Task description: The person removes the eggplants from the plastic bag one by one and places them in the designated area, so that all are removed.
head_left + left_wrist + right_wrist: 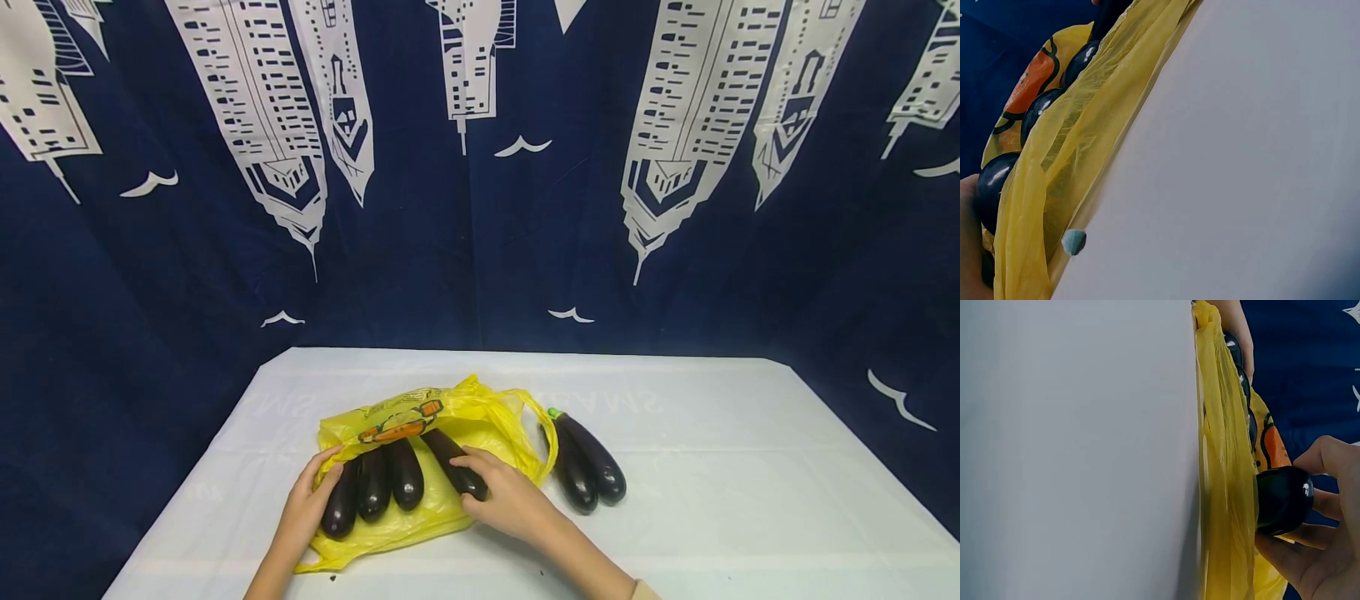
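A yellow plastic bag [442, 521] lies on its side, its mouth toward me. Three dark purple eggplants [407, 479] rest side by side in its left part, tops hidden under the printed upper layer. My right hand [510, 496] grips the blunt end of another eggplant [453, 462] that slants into the bag; in the right wrist view its rounded end [1285, 500] sits between thumb and fingers. At the bag's left edge, my left hand [306, 500] holds the rim, thumb beside the leftmost eggplant [341, 504]. Only part of this hand [969, 244] shows in the left wrist view.
Two more eggplants [592, 458] lie together on the white table [750, 483], just right of the bag's handle loop [551, 433]. A dark blue curtain [480, 250] with white building prints hangs behind the table. Small dark crumbs dot the front of the table.
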A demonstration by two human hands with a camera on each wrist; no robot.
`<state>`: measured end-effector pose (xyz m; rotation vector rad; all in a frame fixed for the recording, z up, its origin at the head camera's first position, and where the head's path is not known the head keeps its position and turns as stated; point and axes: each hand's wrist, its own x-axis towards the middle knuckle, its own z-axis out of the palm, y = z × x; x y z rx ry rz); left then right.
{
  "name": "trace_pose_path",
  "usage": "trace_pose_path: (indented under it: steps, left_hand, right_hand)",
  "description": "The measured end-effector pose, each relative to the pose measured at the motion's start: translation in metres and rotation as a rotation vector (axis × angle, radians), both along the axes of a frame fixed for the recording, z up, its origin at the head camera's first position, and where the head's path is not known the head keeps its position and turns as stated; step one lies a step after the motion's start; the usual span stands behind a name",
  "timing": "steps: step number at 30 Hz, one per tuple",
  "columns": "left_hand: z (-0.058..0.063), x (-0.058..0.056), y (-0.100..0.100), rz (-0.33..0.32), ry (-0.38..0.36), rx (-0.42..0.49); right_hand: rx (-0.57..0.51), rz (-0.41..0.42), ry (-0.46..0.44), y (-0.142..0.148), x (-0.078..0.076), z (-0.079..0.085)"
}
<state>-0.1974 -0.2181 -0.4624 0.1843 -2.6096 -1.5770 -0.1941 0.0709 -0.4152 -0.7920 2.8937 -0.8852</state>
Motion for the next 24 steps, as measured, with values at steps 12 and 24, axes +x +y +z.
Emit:
trace_pose_path:
  steps: [12,24]
  left_hand:
    - [0.000,0.001,0.001,0.004,-0.015,0.005]
    - [0.001,0.000,0.001,0.005,-0.011,-0.006]
  right_hand:
    - [0.024,0.025,0.008,0.014,0.010,0.001]
    - [0.011,0.005,-0.033,0.033,0.018,0.004]
